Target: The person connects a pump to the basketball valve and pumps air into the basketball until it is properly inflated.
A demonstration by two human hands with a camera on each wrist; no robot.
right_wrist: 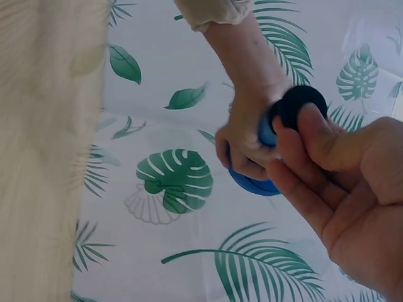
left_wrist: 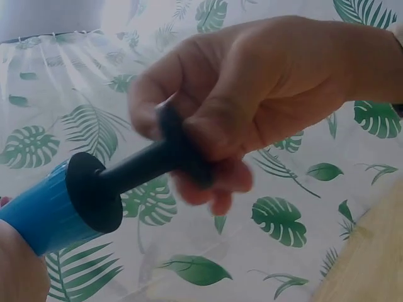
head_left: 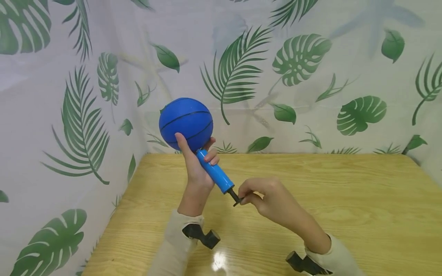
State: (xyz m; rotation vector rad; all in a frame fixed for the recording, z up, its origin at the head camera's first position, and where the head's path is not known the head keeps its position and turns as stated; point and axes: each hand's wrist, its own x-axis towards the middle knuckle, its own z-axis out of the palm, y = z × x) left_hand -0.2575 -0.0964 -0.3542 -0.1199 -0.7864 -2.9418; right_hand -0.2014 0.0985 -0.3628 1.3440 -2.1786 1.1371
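Observation:
A blue ball with black seam lines sits at the upper end of a blue hand pump, above the table. My left hand grips the pump's barrel, its thumb reaching up against the ball. Where pump and ball meet is hidden by the fingers. At the lower end, the pump's black handle stands a short way out of the barrel on its rod. My right hand pinches that handle between thumb and fingers. In the right wrist view the right hand partly covers the pump.
Beneath both hands lies a wood-grain table. A white cloth printed with green leaves hangs behind it and along the left side. Each wrist carries a black camera mount over a light sleeve.

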